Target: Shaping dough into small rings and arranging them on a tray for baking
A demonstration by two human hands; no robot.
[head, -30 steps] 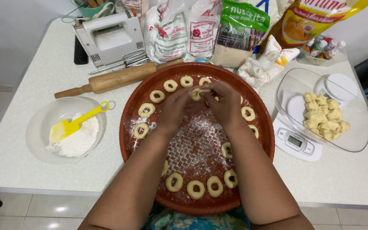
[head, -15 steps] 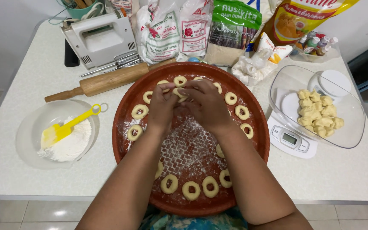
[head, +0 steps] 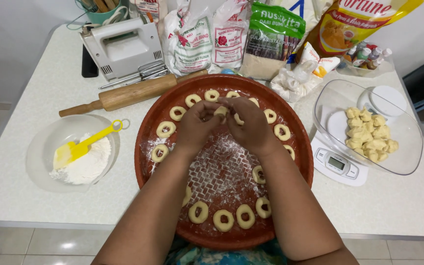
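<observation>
Between the fingertips of the left hand [head: 197, 125] and the right hand [head: 251, 125], both closed in a pinch, sits a small dough piece [head: 221, 112], held just above the far part of the round tray [head: 145, 162]. Finished dough rings [head: 166, 129] lie immediately left and right of the hands. Risk: excess pinch pressure could tear or flatten the piece. A dropped wrist could crush a neighbouring ring, since both forearms pass over the floured centre.
</observation>
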